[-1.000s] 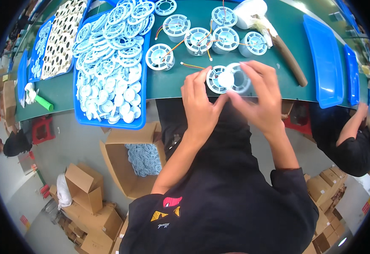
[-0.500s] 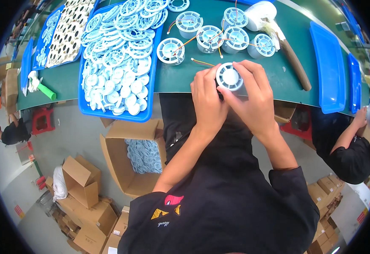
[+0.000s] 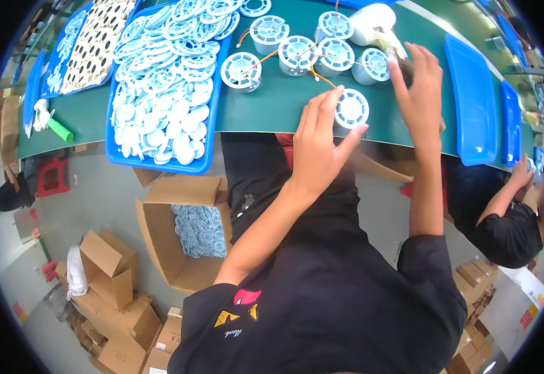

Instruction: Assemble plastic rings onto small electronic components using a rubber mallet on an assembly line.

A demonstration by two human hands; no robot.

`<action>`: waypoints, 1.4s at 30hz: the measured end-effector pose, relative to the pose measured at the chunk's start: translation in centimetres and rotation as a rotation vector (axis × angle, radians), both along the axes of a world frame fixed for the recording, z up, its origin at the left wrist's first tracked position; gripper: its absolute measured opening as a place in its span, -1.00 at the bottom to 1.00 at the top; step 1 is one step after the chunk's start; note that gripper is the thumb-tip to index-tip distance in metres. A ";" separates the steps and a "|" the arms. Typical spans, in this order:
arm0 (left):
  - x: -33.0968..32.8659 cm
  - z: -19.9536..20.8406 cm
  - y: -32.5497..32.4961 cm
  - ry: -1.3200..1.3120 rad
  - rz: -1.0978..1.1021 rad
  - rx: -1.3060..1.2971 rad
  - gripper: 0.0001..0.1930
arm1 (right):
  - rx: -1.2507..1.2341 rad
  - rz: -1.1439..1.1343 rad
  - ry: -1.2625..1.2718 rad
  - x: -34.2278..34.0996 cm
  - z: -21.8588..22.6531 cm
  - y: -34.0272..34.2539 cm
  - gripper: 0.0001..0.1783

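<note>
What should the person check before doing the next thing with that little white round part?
1. Left hand has the white round part in its fingertips: ok.
2. Part is over the green table, not hanging past the edge: ok.
3. Right hand is free to help: cannot tell, it is reaching toward the wooden-handled tool.
4. Finished white parts with wires are out of the way: ok.
5. Blue tray of rings is within reach: ok.
</note>
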State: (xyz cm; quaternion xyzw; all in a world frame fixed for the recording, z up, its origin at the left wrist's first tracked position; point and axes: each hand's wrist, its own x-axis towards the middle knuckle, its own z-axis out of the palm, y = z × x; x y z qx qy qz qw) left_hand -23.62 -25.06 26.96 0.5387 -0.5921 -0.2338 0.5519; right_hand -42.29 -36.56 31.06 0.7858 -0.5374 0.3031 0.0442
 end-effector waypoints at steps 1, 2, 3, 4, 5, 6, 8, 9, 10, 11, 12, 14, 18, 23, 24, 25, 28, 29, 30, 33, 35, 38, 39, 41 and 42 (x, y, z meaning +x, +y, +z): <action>-0.5 0.1 -0.4 0.015 -0.051 0.026 -0.33 | 0.117 -0.057 0.058 -1.4 -0.7 -1.2 -0.57; -0.8 -0.1 -0.9 0.025 -0.086 -0.002 -0.34 | 0.111 -0.062 0.062 -1.7 -0.7 -2.1 -0.57; -1.0 -0.1 -1.3 0.028 -0.093 -0.005 -0.34 | 0.158 -0.082 0.062 -2.1 -0.7 -2.5 -0.58; -1.3 -0.1 -1.7 0.022 -0.111 -0.002 -0.35 | 0.206 -0.102 0.061 -2.5 -0.8 -3.0 -0.58; -1.6 -0.1 -1.9 0.015 -0.128 0.001 -0.36 | 0.241 -0.079 -0.009 -2.9 -1.3 -3.4 -0.61; -1.5 -0.1 -2.1 0.018 -0.130 0.007 -0.36 | 0.210 -0.029 -0.028 -3.0 -1.8 -3.6 -0.60; -1.6 -0.3 -2.1 0.005 -0.141 -0.006 -0.36 | 0.225 0.011 -0.118 -3.1 -3.0 -3.5 -0.55; -1.5 -0.5 -2.2 -0.011 -0.131 -0.012 -0.36 | 0.181 -0.026 -0.075 -1.9 -3.0 -3.1 -0.51; -1.6 -0.4 -2.2 -0.016 -0.134 -0.009 -0.36 | 0.140 -0.072 -0.029 -1.0 -3.0 -2.3 -0.47; -1.7 -0.3 -2.3 -0.003 -0.145 -0.013 -0.35 | 0.098 -0.080 0.042 -0.8 -3.1 -2.2 -0.38; -1.8 -0.2 -2.3 0.007 -0.159 -0.016 -0.35 | 0.101 -0.085 0.036 -0.9 -3.2 -2.1 -0.38; -2.0 -0.1 -2.3 0.012 -0.165 -0.010 -0.35 | 0.102 -0.109 0.066 -1.1 -3.2 -2.0 -0.41; -2.6 0.0 -2.5 0.044 -0.234 0.030 -0.34 | 0.343 -0.192 -0.155 -2.9 -1.0 -1.7 -0.51; -6.2 -0.4 -5.3 0.101 -0.498 0.061 -0.35 | 0.436 -0.328 -0.924 -8.0 5.1 6.9 -0.57; -6.4 -0.7 -6.0 0.075 -0.505 -0.006 -0.34 | 0.383 -0.290 -0.925 -8.6 5.4 8.8 -0.59; -6.3 -0.4 -6.3 0.050 -0.523 0.036 -0.33 | 0.325 -0.258 -0.925 -9.2 5.1 10.6 -0.60; -5.7 -0.5 -6.9 0.055 -0.592 0.118 -0.33 | 0.638 -0.398 -0.538 -9.6 4.6 13.9 -0.66; -5.5 -0.6 -7.2 0.080 -0.617 0.103 -0.33 | 0.677 -0.328 -0.373 -9.8 4.8 13.6 -0.66; -5.4 -0.4 -7.5 0.109 -0.644 0.084 -0.32 | 0.676 -0.335 -0.377 -10.0 4.6 13.7 -0.66; -5.3 0.1 -7.5 0.125 -0.664 0.075 -0.32 | 0.729 -0.330 -0.978 -9.8 3.3 15.2 -0.66; -5.7 0.7 -7.0 0.179 -0.677 0.104 -0.35 | 0.688 -0.332 -0.530 -9.9 3.5 14.7 -0.66; -5.5 0.0 -7.0 0.165 -0.663 0.103 -0.39 | 0.771 -0.377 -0.720 -10.6 6.6 13.9 -0.61; -5.9 0.1 -6.8 0.166 -0.669 0.102 -0.39 | 0.734 -0.309 -0.846 -11.0 6.4 14.2 -0.59; -6.7 0.3 -6.3 0.014 -0.544 0.029 -0.40 | 0.783 -0.283 -0.489 -10.8 5.7 13.8 -0.58; -6.7 0.2 -6.4 0.012 -0.544 0.022 -0.40 | 0.972 -0.305 -0.701 -10.8 6.0 13.5 -0.57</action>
